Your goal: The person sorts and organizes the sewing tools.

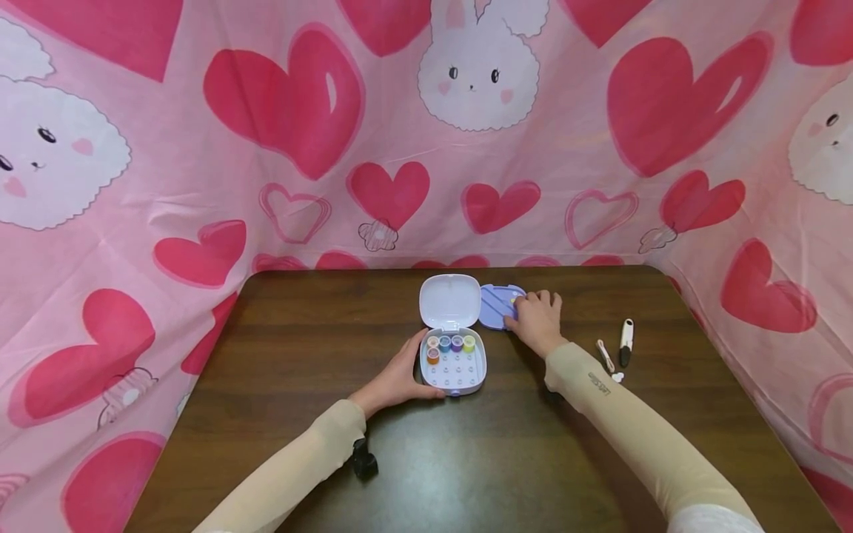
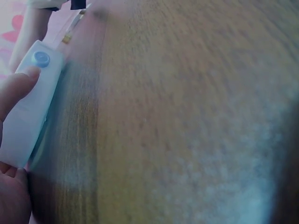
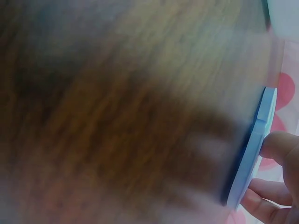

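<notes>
A white sewing box (image 1: 453, 381) sits on the table with its lid (image 1: 450, 300) standing open. Inside, several small thread spools (image 1: 445, 343) of different colours stand on pegs along the back row and left side, other pegs being bare. My left hand (image 1: 397, 379) grips the box at its left side, thumb along the front near the round button (image 2: 41, 59). Right of the lid lies a flat blue-purple tray (image 1: 494, 307). My right hand (image 1: 538, 322) holds the tray by its right part, thumb and fingers at its edges; the right wrist view shows the tray (image 3: 250, 158) edge-on.
To the right lie a white and black slim tool (image 1: 626, 342), a thin pale item (image 1: 605, 355) and small white pieces (image 1: 617, 377). The brown table (image 1: 320, 326) meets a pink heart-print curtain (image 1: 393, 244) at its back and sides. A black strap piece (image 1: 363, 460) hangs by the left wrist.
</notes>
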`<control>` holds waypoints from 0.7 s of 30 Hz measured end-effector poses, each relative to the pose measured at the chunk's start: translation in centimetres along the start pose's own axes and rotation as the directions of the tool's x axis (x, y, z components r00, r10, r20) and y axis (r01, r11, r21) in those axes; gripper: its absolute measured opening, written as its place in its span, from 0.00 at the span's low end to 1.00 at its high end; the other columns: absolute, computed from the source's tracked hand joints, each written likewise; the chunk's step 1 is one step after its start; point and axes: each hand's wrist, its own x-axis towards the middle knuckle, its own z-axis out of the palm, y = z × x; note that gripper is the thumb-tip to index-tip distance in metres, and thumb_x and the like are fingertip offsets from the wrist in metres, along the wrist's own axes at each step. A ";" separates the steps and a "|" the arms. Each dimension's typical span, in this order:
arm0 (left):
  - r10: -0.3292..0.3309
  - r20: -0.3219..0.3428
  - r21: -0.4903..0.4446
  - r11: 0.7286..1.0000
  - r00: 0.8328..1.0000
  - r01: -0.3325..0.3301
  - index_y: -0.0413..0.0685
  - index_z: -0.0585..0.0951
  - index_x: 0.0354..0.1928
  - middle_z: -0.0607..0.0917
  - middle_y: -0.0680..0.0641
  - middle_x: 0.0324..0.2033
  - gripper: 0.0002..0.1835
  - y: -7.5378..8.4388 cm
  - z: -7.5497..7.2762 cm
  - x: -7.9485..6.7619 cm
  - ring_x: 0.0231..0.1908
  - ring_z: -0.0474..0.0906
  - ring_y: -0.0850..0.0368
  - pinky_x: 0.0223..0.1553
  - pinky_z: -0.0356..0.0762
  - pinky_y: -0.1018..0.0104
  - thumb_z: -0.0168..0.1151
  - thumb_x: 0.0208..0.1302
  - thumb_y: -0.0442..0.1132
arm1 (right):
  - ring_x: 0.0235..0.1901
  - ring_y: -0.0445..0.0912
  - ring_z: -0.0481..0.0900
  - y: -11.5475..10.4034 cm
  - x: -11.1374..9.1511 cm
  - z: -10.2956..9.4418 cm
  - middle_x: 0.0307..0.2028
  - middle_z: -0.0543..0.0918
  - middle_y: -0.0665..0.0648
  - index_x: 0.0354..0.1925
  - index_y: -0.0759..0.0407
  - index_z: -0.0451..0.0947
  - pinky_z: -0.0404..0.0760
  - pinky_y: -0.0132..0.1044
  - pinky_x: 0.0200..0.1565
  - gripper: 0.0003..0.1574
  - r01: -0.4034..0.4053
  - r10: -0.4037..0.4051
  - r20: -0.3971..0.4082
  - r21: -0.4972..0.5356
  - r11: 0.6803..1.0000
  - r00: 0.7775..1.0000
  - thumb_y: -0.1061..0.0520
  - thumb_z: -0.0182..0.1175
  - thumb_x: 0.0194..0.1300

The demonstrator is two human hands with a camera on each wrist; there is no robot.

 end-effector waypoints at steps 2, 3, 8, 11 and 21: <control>-0.002 0.003 0.000 1.000 1.000 0.002 0.47 0.49 0.83 0.61 0.41 0.77 0.68 0.1 0.0 0.0 0.73 0.61 0.46 0.76 0.57 0.44 0.86 0.48 0.52 | 0.60 0.70 0.68 0.1 -0.1 0.0 0.51 0.82 0.72 0.51 0.69 0.83 0.51 0.73 0.69 0.28 0.002 -0.002 -0.012 0.005 1.000 1.000 0.46 0.68 0.67; -0.004 0.005 0.000 1.000 1.000 0.004 0.47 0.49 0.83 0.60 0.41 0.77 0.68 0.1 0.0 0.0 0.73 0.61 0.46 0.76 0.57 0.44 0.86 0.48 0.52 | 0.60 0.70 0.69 0.1 -0.2 0.0 0.51 0.82 0.72 0.50 0.69 0.84 0.51 0.72 0.69 0.28 0.002 -0.002 -0.016 0.008 1.000 1.000 0.46 0.68 0.67; -0.006 0.006 -0.004 1.000 1.000 0.007 0.48 0.49 0.83 0.61 0.41 0.76 0.68 0.1 -0.1 0.0 0.73 0.61 0.46 0.76 0.57 0.45 0.86 0.48 0.52 | 0.59 0.70 0.69 0.4 -0.4 -0.2 0.49 0.83 0.72 0.49 0.69 0.84 0.51 0.72 0.68 0.27 0.014 -0.014 -0.038 0.014 1.000 0.999 0.46 0.69 0.67; -0.006 0.003 -0.008 1.000 1.000 0.006 0.48 0.49 0.83 0.61 0.41 0.76 0.68 0.1 -0.1 0.1 0.73 0.62 0.47 0.76 0.57 0.45 0.86 0.48 0.52 | 0.60 0.70 0.69 0.5 -0.5 -0.4 0.50 0.82 0.72 0.49 0.69 0.84 0.51 0.72 0.68 0.27 0.014 -0.014 -0.033 0.013 1.000 0.999 0.46 0.68 0.67; -0.005 0.005 -0.013 1.000 1.000 0.005 0.47 0.50 0.82 0.62 0.41 0.76 0.68 0.0 -0.2 0.0 0.72 0.62 0.46 0.76 0.57 0.44 0.86 0.48 0.53 | 0.60 0.70 0.69 0.8 -1.3 -0.9 0.50 0.83 0.73 0.49 0.69 0.84 0.52 0.73 0.68 0.27 0.016 -0.015 -0.045 0.032 0.999 0.999 0.47 0.69 0.67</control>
